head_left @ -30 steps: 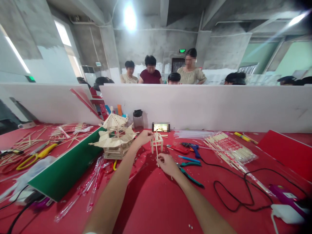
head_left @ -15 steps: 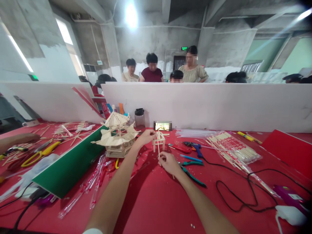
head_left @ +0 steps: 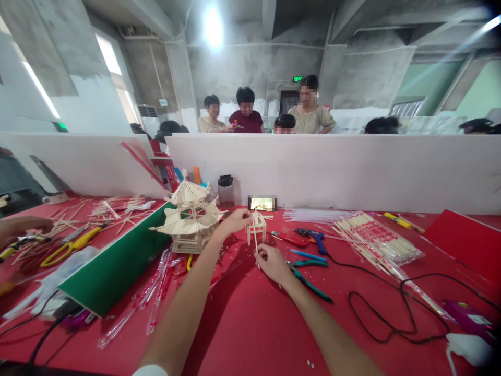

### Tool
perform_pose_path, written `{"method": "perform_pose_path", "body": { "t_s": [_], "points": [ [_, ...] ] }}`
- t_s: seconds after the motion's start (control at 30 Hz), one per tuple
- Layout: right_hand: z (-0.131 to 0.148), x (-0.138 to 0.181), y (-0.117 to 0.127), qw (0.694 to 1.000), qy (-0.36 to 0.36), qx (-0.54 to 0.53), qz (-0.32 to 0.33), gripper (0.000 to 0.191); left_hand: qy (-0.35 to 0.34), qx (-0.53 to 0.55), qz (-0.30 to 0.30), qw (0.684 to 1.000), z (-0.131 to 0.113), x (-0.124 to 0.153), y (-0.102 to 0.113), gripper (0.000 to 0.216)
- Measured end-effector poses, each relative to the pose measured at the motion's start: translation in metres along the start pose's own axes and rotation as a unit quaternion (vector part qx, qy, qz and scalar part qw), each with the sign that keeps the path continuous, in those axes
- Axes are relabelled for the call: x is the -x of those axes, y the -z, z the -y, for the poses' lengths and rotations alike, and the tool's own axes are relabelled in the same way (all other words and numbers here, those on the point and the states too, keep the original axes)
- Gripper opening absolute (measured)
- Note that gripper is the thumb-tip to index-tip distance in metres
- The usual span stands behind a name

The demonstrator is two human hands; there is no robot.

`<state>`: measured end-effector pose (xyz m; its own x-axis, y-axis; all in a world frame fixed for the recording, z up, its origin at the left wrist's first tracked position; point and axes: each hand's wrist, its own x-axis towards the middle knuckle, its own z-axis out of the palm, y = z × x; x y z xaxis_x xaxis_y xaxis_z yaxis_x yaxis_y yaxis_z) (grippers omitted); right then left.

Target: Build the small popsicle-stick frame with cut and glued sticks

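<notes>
My left hand (head_left: 234, 221) pinches the top of a small wooden stick frame (head_left: 258, 228) that stands on the red table (head_left: 250, 324). Just below it, my right hand (head_left: 272, 262) is closed on a thin wooden stick (head_left: 255, 241), which leans up against the frame. A finished stick pagoda model (head_left: 190, 216) stands to the left of my left hand. Teal-handled pliers (head_left: 309, 277) lie right beside my right hand.
A green board (head_left: 113, 266) and clear tubes lie at the left. Yellow scissors (head_left: 66, 249), a blue glue gun (head_left: 311, 237), packs of sticks (head_left: 376, 240), a black cord (head_left: 391, 308), a phone (head_left: 262, 202) and a jar (head_left: 226, 189) surround the work. Another person's hand (head_left: 21, 227) reaches in at far left. People stand behind the white partition (head_left: 332, 172).
My hands stay on the small frame and stick. The view has shifted slightly, and another person's hand has come in at the far left.
</notes>
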<state>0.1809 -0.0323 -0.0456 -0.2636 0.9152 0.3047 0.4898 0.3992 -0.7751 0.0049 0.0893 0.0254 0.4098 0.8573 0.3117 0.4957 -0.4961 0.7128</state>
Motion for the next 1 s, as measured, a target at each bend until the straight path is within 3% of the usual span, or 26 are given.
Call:
{"method": "perform_pose_path", "body": {
  "t_s": [0.57,0.67,0.77,0.83,1.0],
  "points": [
    [-0.001,0.000,0.000,1.000,-0.002,-0.007,0.003,0.014,0.011,-0.028,0.024,0.999,-0.002,0.003,0.007,0.020],
    [0.002,0.000,0.003,1.000,0.011,0.013,-0.020,0.016,0.029,-0.047,-0.031,0.998,-0.012,0.013,0.006,0.020],
    [0.012,0.002,0.011,0.996,0.036,0.040,-0.076,0.023,0.012,-0.027,-0.152,0.988,-0.016,0.033,-0.003,0.030],
    [0.022,0.004,0.016,0.994,0.055,0.057,-0.069,0.027,0.023,0.013,-0.209,0.978,-0.010,0.049,-0.013,0.035],
    [0.049,0.004,0.005,0.991,0.078,0.095,0.046,0.031,0.061,-0.030,-0.151,0.986,0.020,0.076,-0.041,0.035]
  ]
}}
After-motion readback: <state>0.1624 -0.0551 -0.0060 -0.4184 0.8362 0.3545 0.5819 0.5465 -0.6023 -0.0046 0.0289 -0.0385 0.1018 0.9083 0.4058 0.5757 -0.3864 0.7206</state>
